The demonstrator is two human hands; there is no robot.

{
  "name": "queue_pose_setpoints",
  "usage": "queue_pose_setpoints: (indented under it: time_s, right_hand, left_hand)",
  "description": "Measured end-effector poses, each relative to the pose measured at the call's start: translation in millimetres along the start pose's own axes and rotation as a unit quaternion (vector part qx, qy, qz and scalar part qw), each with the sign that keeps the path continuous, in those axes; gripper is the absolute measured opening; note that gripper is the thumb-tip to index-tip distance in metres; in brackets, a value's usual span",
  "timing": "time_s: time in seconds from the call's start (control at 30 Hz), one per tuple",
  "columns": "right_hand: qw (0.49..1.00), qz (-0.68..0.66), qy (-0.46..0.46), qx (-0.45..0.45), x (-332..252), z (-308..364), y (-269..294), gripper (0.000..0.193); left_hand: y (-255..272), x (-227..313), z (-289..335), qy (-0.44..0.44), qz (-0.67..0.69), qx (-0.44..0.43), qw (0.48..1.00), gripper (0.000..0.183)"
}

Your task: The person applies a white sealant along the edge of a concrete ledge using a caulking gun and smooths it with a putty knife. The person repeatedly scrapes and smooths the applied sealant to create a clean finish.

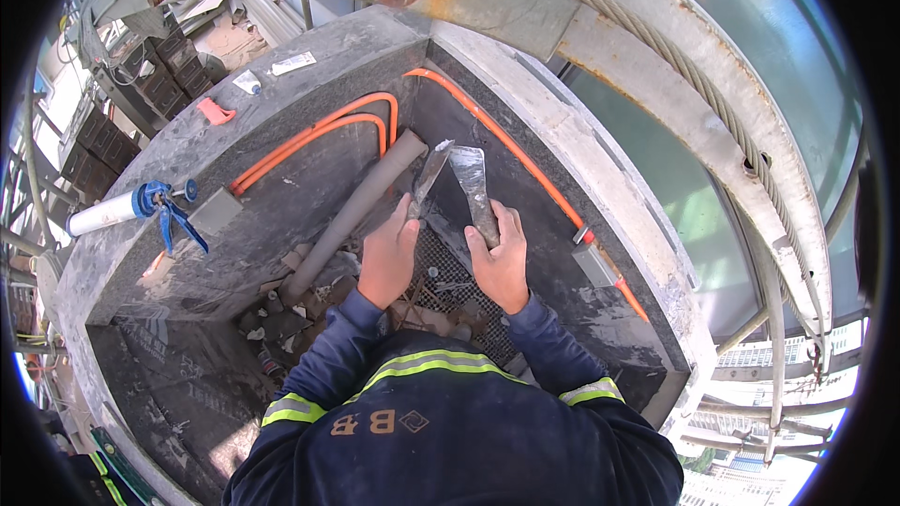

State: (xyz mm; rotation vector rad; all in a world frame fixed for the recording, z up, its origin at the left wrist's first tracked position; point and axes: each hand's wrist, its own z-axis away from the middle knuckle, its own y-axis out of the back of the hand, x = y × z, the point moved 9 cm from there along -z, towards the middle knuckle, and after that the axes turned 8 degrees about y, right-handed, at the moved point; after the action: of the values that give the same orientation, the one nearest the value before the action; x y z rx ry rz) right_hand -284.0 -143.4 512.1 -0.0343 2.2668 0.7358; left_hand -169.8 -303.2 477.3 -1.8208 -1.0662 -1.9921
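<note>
Nearest: dark blue sleeves with yellow-green reflective bands (427, 363) enter from the lower edge.

Left hand (389, 258): clenched on the handle of a putty knife (429, 178), blade pointing up and away, coated with grey filler.

Right hand (500, 262): clenched on the handle of a second putty knife (472, 183), wider blade, also grey-smeared. The two blades meet near their tips, just above the hands, over a recess in dark stone slabs (281, 215).

Below the hands: a metal mesh grating (441, 272) at the recess bottom, with rubble and debris (281, 314) to its left.

Beyond: a grey pipe (352, 215) slants up from the debris toward the inner corner. Orange conduits (314, 136) run along both recess walls.

Left, on the stone ledge: a caulking gun (136, 206) with blue frame and white cartridge, lying flat. Farther up the ledge, a small orange object (215, 111).

Farthest: a rusty steel frame with wire rope (675, 56) arches overhead; green glass (750, 84) at right.
</note>
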Motion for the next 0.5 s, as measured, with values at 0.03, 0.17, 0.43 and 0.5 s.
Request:
queue_pose_setpoints:
  time_s: [0.03,0.17,0.43,0.5]
  right_hand:
    - [1.0,0.0,-0.006,-0.002,2,0,1,0.043]
    - [0.974,-0.136,-0.18,0.015,27,-11,-5,0.037]
    - [1.0,-0.009,0.005,0.022,-6,12,-9,0.037]
    - [1.0,-0.009,-0.019,0.012,8,-1,-8,0.038]
  left_hand:
    - [2,1,2,0.003,-0.001,-0.004,1.0,0.043]
    - [-5,13,22,-0.107,0.008,0.002,0.994,0.043]
    - [-13,8,15,-0.081,0.03,-0.019,0.996,0.044]
    - [-16,11,20,-0.127,0.029,-0.024,0.991,0.045]
